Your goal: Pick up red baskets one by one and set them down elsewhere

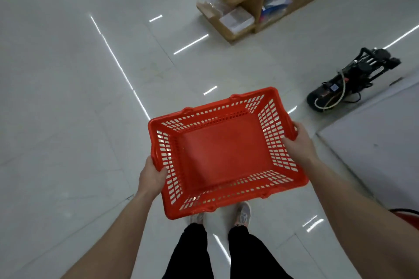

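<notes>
Left hand (152,176) grips left rim of the red basket (226,154), thumb inside; right hand (297,142) grips right rim. Basket is held in air above white floor (68,97), w/ shoes (243,213) below.

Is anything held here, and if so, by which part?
Yes: the red basket, empty, is held by its two short ends. The left hand grips the left rim, the right hand the right rim.
</notes>
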Demonstrator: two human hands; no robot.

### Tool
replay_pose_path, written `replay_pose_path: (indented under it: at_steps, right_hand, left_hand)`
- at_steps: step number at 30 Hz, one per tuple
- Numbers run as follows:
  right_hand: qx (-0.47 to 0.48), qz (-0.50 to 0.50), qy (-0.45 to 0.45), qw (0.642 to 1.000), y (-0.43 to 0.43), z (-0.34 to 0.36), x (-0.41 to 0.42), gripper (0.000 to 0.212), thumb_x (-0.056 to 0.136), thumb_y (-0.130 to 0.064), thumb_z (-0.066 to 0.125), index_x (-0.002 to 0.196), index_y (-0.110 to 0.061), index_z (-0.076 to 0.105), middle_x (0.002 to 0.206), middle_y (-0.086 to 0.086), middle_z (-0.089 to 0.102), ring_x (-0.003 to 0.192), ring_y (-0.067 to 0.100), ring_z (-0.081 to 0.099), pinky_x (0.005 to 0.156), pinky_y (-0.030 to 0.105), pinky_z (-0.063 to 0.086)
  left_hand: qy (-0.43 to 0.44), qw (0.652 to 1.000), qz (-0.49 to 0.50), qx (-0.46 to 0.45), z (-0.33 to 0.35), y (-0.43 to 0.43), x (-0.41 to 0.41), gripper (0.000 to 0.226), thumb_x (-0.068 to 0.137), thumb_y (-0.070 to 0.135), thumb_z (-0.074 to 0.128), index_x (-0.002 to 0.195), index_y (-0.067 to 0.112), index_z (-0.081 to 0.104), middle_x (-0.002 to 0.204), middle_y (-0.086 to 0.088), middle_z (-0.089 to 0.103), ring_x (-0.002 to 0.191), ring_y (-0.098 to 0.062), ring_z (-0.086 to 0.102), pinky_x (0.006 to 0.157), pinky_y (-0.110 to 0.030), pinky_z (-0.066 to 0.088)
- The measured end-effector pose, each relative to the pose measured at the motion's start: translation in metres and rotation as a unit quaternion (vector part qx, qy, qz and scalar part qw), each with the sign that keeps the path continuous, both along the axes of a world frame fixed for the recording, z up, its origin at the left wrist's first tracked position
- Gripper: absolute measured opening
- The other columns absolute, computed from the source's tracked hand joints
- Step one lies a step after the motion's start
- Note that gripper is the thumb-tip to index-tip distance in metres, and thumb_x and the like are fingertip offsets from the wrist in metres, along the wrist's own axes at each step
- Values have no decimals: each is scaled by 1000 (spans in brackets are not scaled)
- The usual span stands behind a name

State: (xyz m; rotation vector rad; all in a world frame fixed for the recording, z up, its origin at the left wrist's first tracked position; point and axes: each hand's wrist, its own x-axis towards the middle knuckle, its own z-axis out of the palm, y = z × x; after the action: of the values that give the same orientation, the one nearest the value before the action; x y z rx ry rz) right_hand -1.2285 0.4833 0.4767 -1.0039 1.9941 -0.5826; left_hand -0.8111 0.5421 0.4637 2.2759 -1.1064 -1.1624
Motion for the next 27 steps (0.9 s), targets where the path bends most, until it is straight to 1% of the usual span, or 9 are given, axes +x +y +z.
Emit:
replay_pose_path:
  at_steps: [4, 8, 13, 15, 17, 18, 21, 23, 27]
  right_hand:
    - [36, 30, -18, 999, -24, -45, 1, 62, 85, -34, 64, 142, -35, 39, 119, -7, 65, 101, 20, 67, 93, 46, 54]
    - [62, 47, -30, 996, -45, -81, 8, 63, 82, -39, 66, 139, -38, 39, 111, -12, 65, 95, 15, 67, 86, 39, 53]
    - [91, 149, 45, 984, -67, -124, 17, 65, 84, -26, 65, 143, -19, 39, 127, 10, 61, 107, 29, 62, 90, 41, 49]
    - [108, 183, 115, 970, -71, -129, 20, 70, 86, -29, 64, 148, -10, 37, 135, 21, 53, 118, 38, 55, 96, 45, 47]
    - [124, 190, 128, 965, -69, -123, 22, 70, 89, -36, 63, 148, -9, 39, 139, 22, 49, 123, 40, 52, 101, 47, 45]
    - [130, 191, 128, 964, -67, -116, 22, 68, 90, -39, 63, 147, -9, 41, 139, 21, 50, 123, 38, 52, 101, 48, 45]
    - [145, 188, 144, 961, -51, -83, 16, 68, 89, -44, 62, 146, -12, 43, 140, 15, 50, 123, 35, 52, 99, 47, 47]
    - [149, 178, 163, 959, -33, -54, 8, 70, 88, -44, 62, 147, -13, 42, 141, 14, 50, 125, 34, 50, 98, 46, 47]
    - [186, 125, 195, 955, 20, 2, -8, 75, 86, -48, 63, 149, -17, 39, 142, 12, 46, 127, 34, 46, 96, 46, 47]
  left_hand:
    - [5, 999, 15, 41, -34, -13, 2, 58, 91, 43, 67, 139, 22, 41, 120, 2, 64, 93, -18, 67, 78, -41, 55]
    - [12, 997, 28, 77, -67, -17, 8, 59, 89, 39, 70, 139, 22, 42, 123, 0, 64, 97, -20, 67, 82, -44, 55]
    - [-3, 992, 14, 122, -99, -30, 11, 62, 89, 41, 69, 139, 20, 39, 134, -5, 60, 102, -22, 64, 88, -45, 50]
    - [-55, 987, -25, 149, -103, -38, 9, 83, 89, 48, 66, 152, 12, 26, 153, -11, 42, 128, -31, 51, 103, -46, 40]
    - [-85, 982, -64, 157, -100, -44, 5, 97, 87, 55, 65, 157, 10, 14, 161, -12, 26, 144, -31, 32, 111, -44, 30]
    - [-90, 980, -87, 154, -95, -47, 0, 96, 87, 57, 64, 157, 10, 17, 161, -11, 27, 144, -30, 32, 111, -44, 31]
    - [-93, 980, -148, 96, -66, -59, -19, 64, 84, 54, 66, 136, 19, 51, 137, -4, 58, 112, -17, 55, 87, -36, 44]
    - [-96, 970, -208, 77, -41, -66, -36, 51, 79, 57, 63, 119, 25, 57, 118, 4, 65, 103, -17, 61, 80, -34, 46]
    - [-155, 922, -350, 67, 3, -79, -76, 83, 82, 61, 58, 148, 14, 39, 146, -7, 48, 130, -28, 48, 103, -46, 44]
